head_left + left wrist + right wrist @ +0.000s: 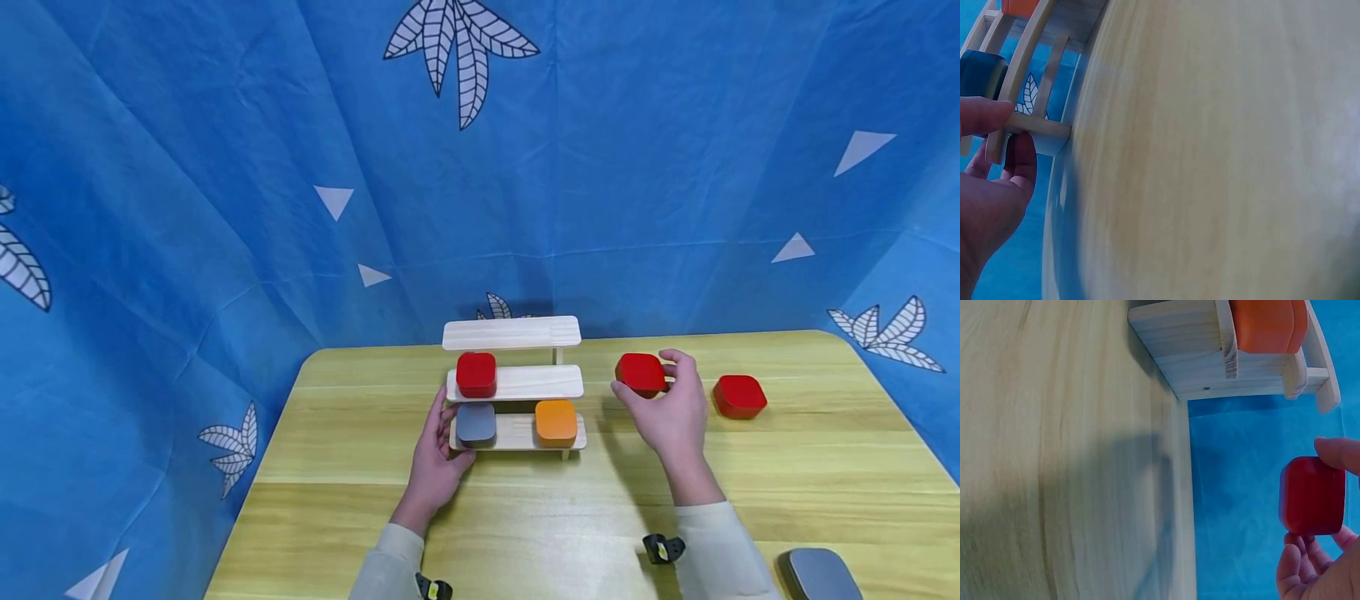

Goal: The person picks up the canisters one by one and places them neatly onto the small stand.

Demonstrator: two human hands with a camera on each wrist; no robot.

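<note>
A three-tier wooden rack (512, 333) stands toward the back of the table. My left hand (435, 467) grips the left end of its lowest tier; in the left wrist view the thumb lies above the board with fingers beneath. A grey rounded box (476, 423) sits beside that hand on the lowest tier, and an orange one (556, 422) at its right end. On the middle tier's left end is a red box (476, 374). Right of the rack, my right hand (678, 417) holds another red box (1313, 495) above the table, between thumb and fingers.
A third red box (739, 396) rests on the wooden table (555, 525) right of my right hand. Near the front right corner lies another grey box (821, 575). Blue patterned cloth (637, 167) hangs behind the table's back edge.
</note>
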